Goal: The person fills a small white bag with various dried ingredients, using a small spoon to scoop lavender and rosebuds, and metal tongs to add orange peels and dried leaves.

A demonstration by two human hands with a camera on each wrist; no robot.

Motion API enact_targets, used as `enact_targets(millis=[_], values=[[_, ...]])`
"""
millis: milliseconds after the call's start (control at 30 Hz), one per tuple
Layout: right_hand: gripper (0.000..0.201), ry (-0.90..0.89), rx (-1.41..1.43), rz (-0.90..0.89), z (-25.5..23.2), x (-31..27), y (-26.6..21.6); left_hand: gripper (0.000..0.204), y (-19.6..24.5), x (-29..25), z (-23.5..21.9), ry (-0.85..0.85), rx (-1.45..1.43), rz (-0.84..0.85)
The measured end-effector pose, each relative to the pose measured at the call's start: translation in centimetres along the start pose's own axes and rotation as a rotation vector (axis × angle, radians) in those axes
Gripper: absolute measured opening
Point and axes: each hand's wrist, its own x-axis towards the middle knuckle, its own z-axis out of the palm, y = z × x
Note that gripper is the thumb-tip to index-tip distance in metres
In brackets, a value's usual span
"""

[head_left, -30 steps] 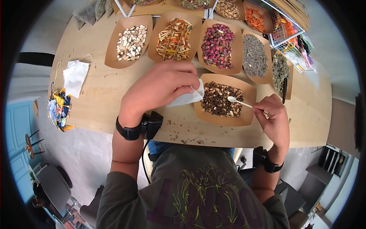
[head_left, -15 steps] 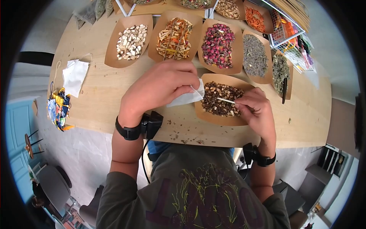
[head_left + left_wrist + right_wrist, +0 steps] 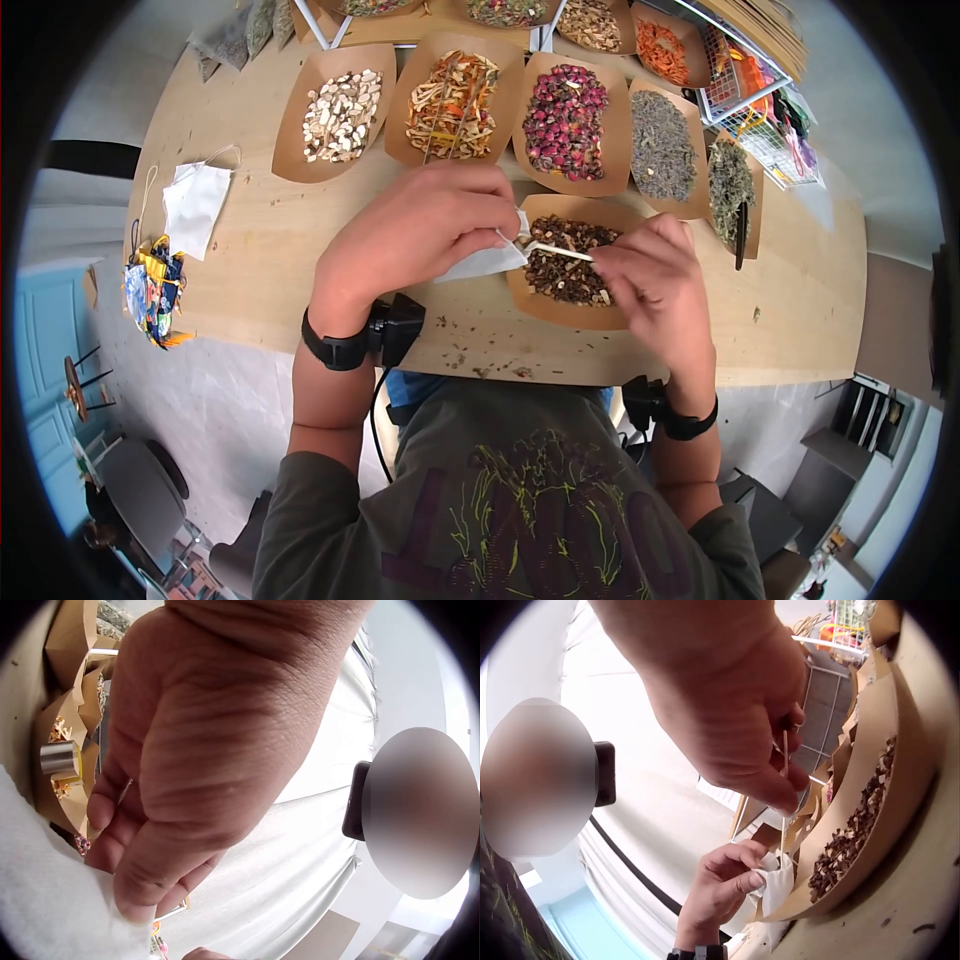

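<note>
Pale wooden table [image 3: 270, 300], crumbs [image 3: 485, 372] scattered along its near edge. Left hand [image 3: 425, 225]: thumb and fingers pinch the white pouch [image 3: 485, 262] near its mouth, just left of the near tray [image 3: 560, 314] of brown chips [image 3: 575, 288]. Right hand [image 3: 660, 285]: fingers closed on the handle of a small pale spoon [image 3: 565, 251], its head at the pouch mouth. How full the spoon is, cannot tell.

Risks, as judged. Pouch looks thin and limp; if the pinch slackens, the mouth could fold shut and chips miss it. Spoon head partly hidden by cloth; catching the rim could tip its load onto tray or table. Handle slender, so a small wrist roll might spill. Left forearm reaches close to the tray of orange and pale slices [image 3: 455, 105]; a bump there could scatter them.
</note>
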Motion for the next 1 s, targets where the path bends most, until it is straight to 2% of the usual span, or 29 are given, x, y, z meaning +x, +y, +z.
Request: enact_targets(millis=[133,300,367,467,567,700,767,833,1000], values=[[0.020,0.073,-0.128,0.033,-1.0,-0.1,0.2,0.012,-0.1,-0.2,-0.1,0.024,0.010,0.010],[0.022,0.052,-0.263,0.066,-1.6,-1.8,3.0,0.013,-0.1,-0.2,0.0,0.017,0.013,0.007],[0.021,-0.045,-0.185,0.091,-1.5,-2.4,3.1,0.013,0.0,-0.2,0.1,0.018,0.005,0.009],[0.023,-0.042,-0.094,0.086,-0.8,-2.8,3.1,0.013,0.0,-0.2,0.0,0.016,0.017,-0.002],[0.023,0.012,-0.154,0.108,-1.7,-2.9,3.2,0.013,0.0,-0.3,0.0,0.013,0.013,-0.013],[0.023,-0.031,-0.203,0.107,-1.7,-2.7,3.5,0.013,-0.1,-0.2,0.1,0.000,0.009,-0.011],[0.023,-0.044,-0.060,0.078,-0.3,-2.5,3.5,0.013,-0.1,-0.1,0.1,-0.005,0.010,-0.018],[0.022,-0.065,-0.051,0.068,0.2,-2.1,3.3,0.013,-0.1,-0.2,0.0,0.002,0.010,-0.027],[0.016,-0.057,0.107,0.167,0.4,-2.5,3.9,0.013,-0.4,-0.3,0.0,0.006,0.009,-0.018]])
